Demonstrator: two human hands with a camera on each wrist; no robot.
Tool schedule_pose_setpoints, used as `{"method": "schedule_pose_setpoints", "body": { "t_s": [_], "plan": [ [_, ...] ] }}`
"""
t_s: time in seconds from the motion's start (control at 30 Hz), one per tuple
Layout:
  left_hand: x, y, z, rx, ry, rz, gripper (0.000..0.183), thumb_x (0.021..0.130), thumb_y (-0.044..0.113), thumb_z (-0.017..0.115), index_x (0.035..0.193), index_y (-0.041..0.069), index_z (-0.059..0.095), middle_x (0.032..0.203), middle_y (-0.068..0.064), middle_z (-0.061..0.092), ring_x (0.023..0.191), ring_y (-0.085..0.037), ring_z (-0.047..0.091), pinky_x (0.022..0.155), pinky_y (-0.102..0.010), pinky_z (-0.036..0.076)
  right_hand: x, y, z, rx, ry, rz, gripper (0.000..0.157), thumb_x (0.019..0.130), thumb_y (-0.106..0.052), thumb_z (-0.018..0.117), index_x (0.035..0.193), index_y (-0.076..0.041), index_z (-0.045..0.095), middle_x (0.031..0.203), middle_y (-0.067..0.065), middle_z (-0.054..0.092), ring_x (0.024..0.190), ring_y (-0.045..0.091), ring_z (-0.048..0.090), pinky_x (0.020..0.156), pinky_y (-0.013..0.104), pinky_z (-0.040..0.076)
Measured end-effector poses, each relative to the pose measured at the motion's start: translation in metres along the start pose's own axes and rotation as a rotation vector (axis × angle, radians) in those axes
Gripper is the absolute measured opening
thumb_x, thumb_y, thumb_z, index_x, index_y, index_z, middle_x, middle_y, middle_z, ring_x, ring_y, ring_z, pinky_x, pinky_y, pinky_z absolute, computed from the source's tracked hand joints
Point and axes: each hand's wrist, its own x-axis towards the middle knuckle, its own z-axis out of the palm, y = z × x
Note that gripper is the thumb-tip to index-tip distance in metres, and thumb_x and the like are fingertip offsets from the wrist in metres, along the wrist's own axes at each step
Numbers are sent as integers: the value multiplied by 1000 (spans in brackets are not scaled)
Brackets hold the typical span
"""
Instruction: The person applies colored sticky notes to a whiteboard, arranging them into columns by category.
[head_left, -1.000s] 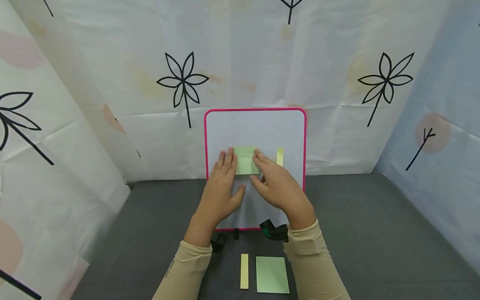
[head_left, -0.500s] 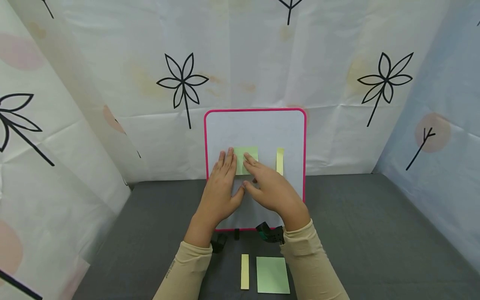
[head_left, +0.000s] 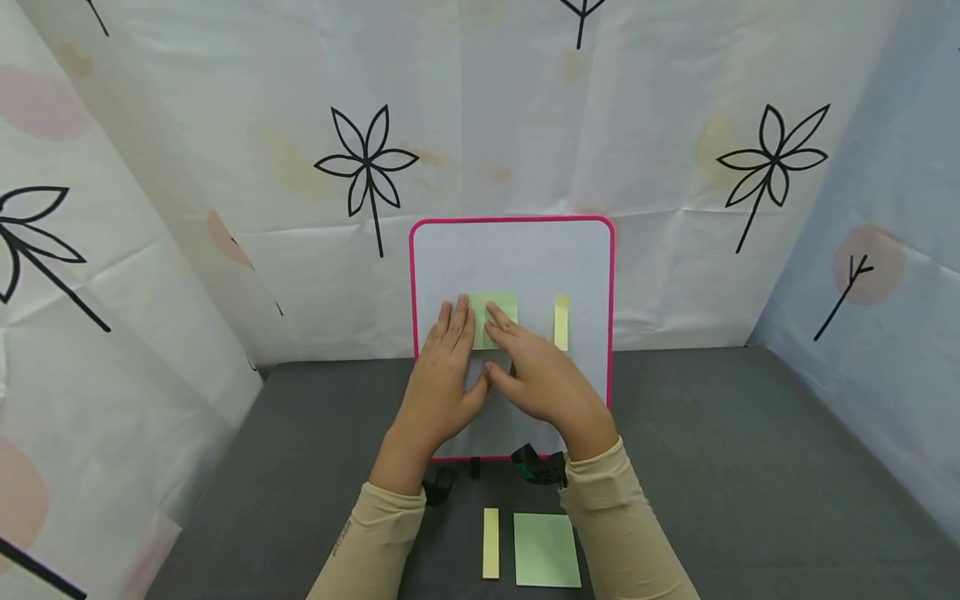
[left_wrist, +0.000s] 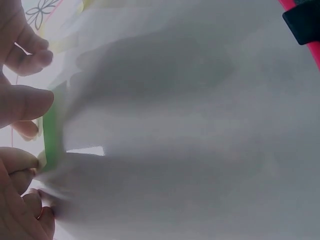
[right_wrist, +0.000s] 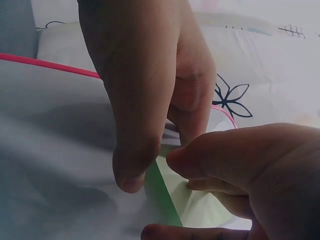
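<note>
A light green sticky note (head_left: 497,310) lies on a white board (head_left: 517,254) with a pink rim in the head view. My left hand (head_left: 441,382) rests on the board with straight fingers, its forefinger along the note's left edge. Over the middle of the note, my right hand (head_left: 546,377) touches the paper with extended fingertips. The two thumbs meet or nearly meet below it. Part of the note is hidden under the fingers. The right wrist view shows the note's green edge (right_wrist: 167,195) close to the fingers; the left wrist view shows a green strip of it (left_wrist: 51,135).
A narrow yellow sticky strip (head_left: 561,322) is on the board, right of the note. Nearer on the dark table (head_left: 720,483) lie another yellow strip (head_left: 491,543) and a larger green pad (head_left: 547,550). A patterned cloth wall (head_left: 517,108) stands behind the board.
My right hand has slid left from the note's right edge to its middle, uncovering more of the yellow strip on the board. My left hand has stayed in place.
</note>
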Motion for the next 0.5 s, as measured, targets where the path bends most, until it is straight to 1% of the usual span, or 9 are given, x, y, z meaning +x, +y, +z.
{"method": "schedule_pose_setpoints", "body": {
  "t_s": [0.07,0.1,0.13,0.2,0.27,0.3,0.5],
  "plan": [
    [0,1,0,-1,-2,-2,82,103,25,67,165,-2,23,179,-12,9,167,-30,3,132,-56,19,-1,1,-1,1,-6,4,62,106,-23,65,160,-1,44,176,5,26,138,26,62,105,46,55],
    [0,1,0,-2,-5,-4,82,102,25,68,165,-2,22,179,-12,9,167,-30,3,132,-55,19,-2,2,-3,7,-11,8,63,106,-23,65,160,-1,43,176,5,25,138,26,62,106,46,55],
    [0,1,-1,-4,-3,-4,83,102,25,68,165,-3,23,179,-12,9,167,-30,3,132,-56,19,-3,3,-4,17,-19,15,63,106,-23,65,160,-1,43,177,5,24,130,25,67,105,46,55],
    [0,2,-1,-7,-5,-7,84,101,24,70,165,-3,22,179,-12,9,167,-30,3,132,-55,19,-5,5,-9,36,-33,32,64,106,-23,65,161,-1,42,178,4,21,113,22,72,101,43,57],
    [0,2,-2,-7,-5,-7,85,100,23,70,165,-3,22,179,-12,10,167,-30,3,132,-55,19,-8,7,-13,53,-44,51,65,105,-22,66,161,0,41,178,4,20,92,16,69,93,40,58],
    [0,3,-2,-7,-4,-6,86,99,23,71,165,-3,22,179,-12,10,167,-30,3,132,-54,19,-9,8,-16,64,-49,58,65,105,-22,66,161,0,41,178,4,19,83,14,65,89,39,57],
    [0,2,-1,1,11,-1,86,99,23,72,165,-4,24,178,-13,12,167,-31,5,132,-55,21,-11,12,-21,91,-61,68,64,106,-21,66,161,2,40,178,6,20,84,12,65,90,38,57]
  ]
}}
